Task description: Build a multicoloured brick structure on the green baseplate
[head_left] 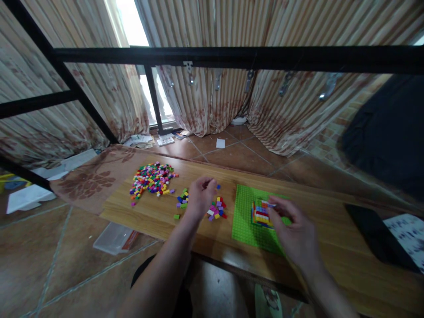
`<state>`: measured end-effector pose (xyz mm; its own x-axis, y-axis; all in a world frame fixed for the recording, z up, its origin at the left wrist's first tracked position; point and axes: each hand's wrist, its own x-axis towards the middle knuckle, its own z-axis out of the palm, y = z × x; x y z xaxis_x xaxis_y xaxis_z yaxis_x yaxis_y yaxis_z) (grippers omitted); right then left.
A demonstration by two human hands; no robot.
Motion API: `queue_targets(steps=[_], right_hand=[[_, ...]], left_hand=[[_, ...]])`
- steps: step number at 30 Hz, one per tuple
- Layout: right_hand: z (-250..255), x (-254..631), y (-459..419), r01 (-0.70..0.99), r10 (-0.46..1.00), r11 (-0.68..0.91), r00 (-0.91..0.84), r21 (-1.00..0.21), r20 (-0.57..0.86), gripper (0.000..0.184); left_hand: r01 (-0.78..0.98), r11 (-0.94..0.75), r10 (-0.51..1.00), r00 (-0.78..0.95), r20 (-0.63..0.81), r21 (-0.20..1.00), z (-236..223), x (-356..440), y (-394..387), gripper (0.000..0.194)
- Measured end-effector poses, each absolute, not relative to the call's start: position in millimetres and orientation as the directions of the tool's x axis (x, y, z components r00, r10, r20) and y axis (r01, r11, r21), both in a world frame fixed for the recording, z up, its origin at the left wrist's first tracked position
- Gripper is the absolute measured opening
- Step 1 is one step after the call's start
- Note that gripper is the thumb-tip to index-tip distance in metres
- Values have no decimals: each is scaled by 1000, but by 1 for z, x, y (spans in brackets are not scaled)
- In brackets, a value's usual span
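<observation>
Over the small piles of toy bricks, my left hand (200,195) is closed, thumb and fingers pinched together; whatever they hold, if anything, is too small to name. Loose bricks of mixed colours (217,208) lie right of it, and another small group (182,199) on its left. A green studded baseplate (241,216) rests on the wooden table, bearing a low block of stacked bricks (261,213) in red, white, yellow and blue. My right hand (296,223) is closed at the block's right end, thumb and fingers on its edge, hiding that side and part of the baseplate.
A large heap of coloured bricks (153,179) spreads over the left part of the wooden table (327,229). A black flat object (377,234) and a printed sheet (406,238) lie at the right. A clear plastic box (112,237) stands on the floor. A black metal rail (212,56) crosses beyond.
</observation>
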<state>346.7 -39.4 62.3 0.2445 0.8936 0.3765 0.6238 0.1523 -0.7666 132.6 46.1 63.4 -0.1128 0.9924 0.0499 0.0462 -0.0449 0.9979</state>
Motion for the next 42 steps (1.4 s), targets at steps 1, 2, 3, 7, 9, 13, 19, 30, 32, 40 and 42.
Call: queue_targets(steps=[1,2,3,7,9,13,19,30,32,40,42], right_hand=[[61,334,-40,615,913,207,158,-761,376,25],[59,321,-39,619,931,245,66,-746,360,23],[56,309,-39,627,940,270,-9,-731,340,22],[43,273,-33,650,957,280,-125,-707,263,18],[41,262,-30,665,955,290,-152,-688,255,18],[36,247,-22,710,950,307,-187,-634,251,18],[21,233,-11,799,943,324,-226,-507,246,15],[20,239,2,867,962,213,-104,-451,254,16],[19,234,2,864,956,218,-97,-454,276,17],[23,195,2,800,944,315,-205,-511,260,20],[23,193,5,821,953,292,-209,-491,217,20]], left_hand=[[5,-41,986,-163,42,999,67,125,49,19],[-22,-40,978,-204,35,999,71,117,51,20],[-40,-39,969,-245,28,998,74,111,52,21],[-118,-30,932,-361,-15,993,84,88,53,27],[-149,-17,929,-369,-40,989,86,80,54,30],[-168,12,934,-350,-71,986,85,68,53,35],[-233,14,929,-358,-99,972,88,59,53,35],[-246,19,929,-353,-108,969,91,50,51,34],[-235,23,929,-354,-107,972,91,47,51,33],[-308,7,920,-371,-126,952,94,44,50,26],[-331,7,922,-363,-134,944,95,45,49,25]])
